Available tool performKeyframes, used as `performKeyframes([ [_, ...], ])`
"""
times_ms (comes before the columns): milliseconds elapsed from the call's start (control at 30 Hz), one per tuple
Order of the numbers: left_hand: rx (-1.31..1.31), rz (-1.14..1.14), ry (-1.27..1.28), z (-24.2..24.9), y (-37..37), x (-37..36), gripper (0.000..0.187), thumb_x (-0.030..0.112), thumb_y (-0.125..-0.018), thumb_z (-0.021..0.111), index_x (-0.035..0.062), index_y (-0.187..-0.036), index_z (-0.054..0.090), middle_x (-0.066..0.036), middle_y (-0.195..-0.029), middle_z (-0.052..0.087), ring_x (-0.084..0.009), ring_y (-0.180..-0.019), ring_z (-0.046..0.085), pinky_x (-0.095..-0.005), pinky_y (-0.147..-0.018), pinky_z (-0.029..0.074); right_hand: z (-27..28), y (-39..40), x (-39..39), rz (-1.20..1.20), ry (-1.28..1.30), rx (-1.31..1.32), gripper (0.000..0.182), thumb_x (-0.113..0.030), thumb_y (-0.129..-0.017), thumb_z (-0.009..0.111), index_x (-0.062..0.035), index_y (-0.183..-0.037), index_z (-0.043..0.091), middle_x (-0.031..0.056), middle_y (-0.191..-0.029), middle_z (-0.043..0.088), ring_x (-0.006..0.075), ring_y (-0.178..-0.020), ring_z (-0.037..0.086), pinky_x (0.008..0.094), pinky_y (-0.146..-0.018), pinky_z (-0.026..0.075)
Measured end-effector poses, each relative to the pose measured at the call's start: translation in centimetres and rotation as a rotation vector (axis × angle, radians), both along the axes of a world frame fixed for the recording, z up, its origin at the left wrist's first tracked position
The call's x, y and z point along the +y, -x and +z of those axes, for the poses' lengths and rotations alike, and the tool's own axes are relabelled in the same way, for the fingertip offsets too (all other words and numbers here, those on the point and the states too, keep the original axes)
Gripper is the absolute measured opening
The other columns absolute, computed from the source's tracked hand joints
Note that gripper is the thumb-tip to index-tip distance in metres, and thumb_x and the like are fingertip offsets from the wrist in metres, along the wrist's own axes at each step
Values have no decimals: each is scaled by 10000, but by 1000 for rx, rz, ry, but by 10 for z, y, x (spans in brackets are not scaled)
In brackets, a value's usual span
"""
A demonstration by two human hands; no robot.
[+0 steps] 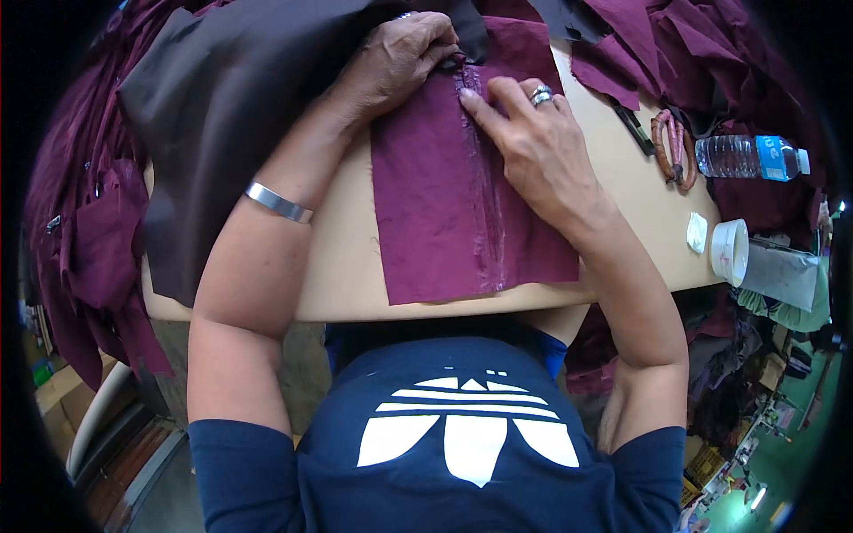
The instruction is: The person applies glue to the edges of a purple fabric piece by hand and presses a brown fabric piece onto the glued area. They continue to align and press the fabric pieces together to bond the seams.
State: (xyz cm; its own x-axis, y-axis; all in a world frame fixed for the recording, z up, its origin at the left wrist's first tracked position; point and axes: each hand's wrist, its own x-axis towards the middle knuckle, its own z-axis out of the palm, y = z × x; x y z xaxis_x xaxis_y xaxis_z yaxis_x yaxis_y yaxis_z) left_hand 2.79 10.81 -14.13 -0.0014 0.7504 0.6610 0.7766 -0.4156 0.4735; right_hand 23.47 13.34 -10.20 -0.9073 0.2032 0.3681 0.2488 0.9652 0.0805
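A maroon cloth piece (425, 204) lies on the pale table, with a frayed lengthwise seam (484, 213) running down it. At the seam's far end, my left hand (400, 62) is closed in a pinch on the maroon cloth. My right hand (538, 133) rests just right of the seam with its fingers curled and its thumb tip on the stitching. Whatever its fingers may hold is hidden. Dark brown cloth (222, 115) spreads beneath my left forearm and over the table's left side.
Maroon cloth (98, 240) hangs at the left, and more maroon pieces (657, 44) lie at the back right. Along the right edge are a dark narrow tool (633, 129), pink-and-brown wrapped handles (662, 151), a water bottle (733, 157), a crumpled white scrap (697, 233) and a white tub (729, 252).
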Motion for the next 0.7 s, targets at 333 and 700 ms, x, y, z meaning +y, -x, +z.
performKeyframes([
  [333,33,13,-19,0,0,-1,86,71,-811,617,8,-845,570,-129,-774,580,-278,-738,586,-351,-677,471,3,-23,-21,88,6,-33,308,-57,-741,543,-46,-1038,626,55,-996,525,192,-880,519,335,-762,388],
  [700,374,426,24,47,-23,-31,250,299,-803,645,116,-967,602,-83,-1080,569,-276,-920,595,-424,-767,498,3,-45,18,-72,499,628,492,168,-710,448,-44,-1140,562,94,-1029,554,187,-868,559,298,-765,459],
])
